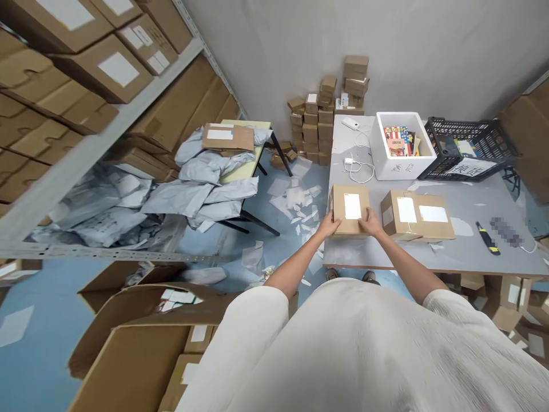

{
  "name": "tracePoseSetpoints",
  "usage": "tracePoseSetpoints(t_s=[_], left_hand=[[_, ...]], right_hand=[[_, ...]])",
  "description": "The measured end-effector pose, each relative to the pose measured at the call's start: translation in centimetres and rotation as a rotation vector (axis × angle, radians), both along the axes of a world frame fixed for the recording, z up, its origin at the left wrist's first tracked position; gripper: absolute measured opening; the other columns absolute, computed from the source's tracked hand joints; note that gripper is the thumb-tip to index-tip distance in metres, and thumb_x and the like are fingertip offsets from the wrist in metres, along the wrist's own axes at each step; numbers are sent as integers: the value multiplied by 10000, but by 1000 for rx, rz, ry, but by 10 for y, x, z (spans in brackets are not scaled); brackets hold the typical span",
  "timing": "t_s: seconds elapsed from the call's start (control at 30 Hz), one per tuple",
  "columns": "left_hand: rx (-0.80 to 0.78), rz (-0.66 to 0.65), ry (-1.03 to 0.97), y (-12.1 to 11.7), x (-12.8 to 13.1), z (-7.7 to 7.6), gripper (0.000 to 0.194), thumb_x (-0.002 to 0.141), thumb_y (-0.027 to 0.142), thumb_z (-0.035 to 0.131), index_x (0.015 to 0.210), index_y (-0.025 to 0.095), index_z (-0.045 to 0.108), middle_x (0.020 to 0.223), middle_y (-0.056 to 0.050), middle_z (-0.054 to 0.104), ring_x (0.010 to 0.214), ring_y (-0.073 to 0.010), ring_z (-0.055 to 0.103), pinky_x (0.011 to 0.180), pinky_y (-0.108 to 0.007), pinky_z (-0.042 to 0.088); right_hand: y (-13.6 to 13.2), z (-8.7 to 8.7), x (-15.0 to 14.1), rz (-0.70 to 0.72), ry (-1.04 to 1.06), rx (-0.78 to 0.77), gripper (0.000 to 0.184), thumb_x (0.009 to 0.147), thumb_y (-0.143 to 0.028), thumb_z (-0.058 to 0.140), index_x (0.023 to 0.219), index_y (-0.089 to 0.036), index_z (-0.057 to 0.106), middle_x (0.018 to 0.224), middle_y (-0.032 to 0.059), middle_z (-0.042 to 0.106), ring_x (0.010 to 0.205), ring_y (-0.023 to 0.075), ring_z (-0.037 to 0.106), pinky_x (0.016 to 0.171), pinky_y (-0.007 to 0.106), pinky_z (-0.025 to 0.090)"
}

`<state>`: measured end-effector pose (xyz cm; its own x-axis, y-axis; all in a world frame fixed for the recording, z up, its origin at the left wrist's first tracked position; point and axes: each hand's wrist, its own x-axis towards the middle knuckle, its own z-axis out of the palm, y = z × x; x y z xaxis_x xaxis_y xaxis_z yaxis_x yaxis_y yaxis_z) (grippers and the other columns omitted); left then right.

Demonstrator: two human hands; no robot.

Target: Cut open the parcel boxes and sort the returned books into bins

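Note:
Between my two hands is a cardboard box with a white label on top, at the left end of the grey table. My left hand grips its near left corner, and my right hand holds its near right corner, thumbs towards the top. Whether the box rests on the table or is slightly raised, I cannot tell. Just right of my right hand stand two more labelled boxes, a taller one and a flatter one touching it. A black and yellow utility knife lies farther right.
A white foam box with booklets and a black crate stand at the table's back. Small boxes are stacked by the wall. Grey parcels cover a yellow table at left. Paper scraps litter the floor; a large open carton sits behind left.

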<state>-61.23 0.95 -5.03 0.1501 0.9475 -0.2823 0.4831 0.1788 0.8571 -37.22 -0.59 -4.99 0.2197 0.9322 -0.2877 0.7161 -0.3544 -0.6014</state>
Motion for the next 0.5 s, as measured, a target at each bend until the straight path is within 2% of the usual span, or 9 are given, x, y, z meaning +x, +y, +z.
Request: tracePoseSetpoints(t_s=[0.13, 0.3, 0.4, 0.5], left_hand=[[8, 14, 81, 3, 2, -7, 486, 914, 271, 712, 1396, 214, 697, 1302, -140, 762, 1233, -307, 733, 1132, -448, 564], [28, 73, 92, 7, -3, -12, 436, 879, 235, 703, 1315, 243, 701, 1228, -120, 742, 1306, -323, 686, 1178, -470, 534], [30, 95, 69, 9, -8, -11, 534, 863, 236, 717, 1393, 252, 659, 1295, -138, 726, 1355, -349, 657, 1212, -511, 503], [22, 147, 127, 8, -4, -5, 711, 829, 212, 733, 1523, 244, 578, 1468, -180, 652, 1458, -383, 584, 1264, -551, 437]], right_hand=[[-1, 0, -1, 31, -16, 58, 813, 868, -375, 673, 1623, -136, 487, 1557, 232, 619, 1428, 374, 590, 1234, 525, 475], [-2, 3, -6, 70, 8, 117, 782, 839, -317, 663, 1596, -158, 542, 1526, 196, 666, 1408, 362, 610, 1252, 537, 470], [-1, 6, -6, 78, 44, 106, 746, 857, -298, 621, 1586, -154, 562, 1550, 190, 657, 1357, 339, 649, 1224, 530, 503], [-1, 11, 2, 71, 87, 78, 668, 884, -282, 579, 1540, -160, 609, 1550, 182, 656, 1248, 301, 707, 1158, 491, 557]])
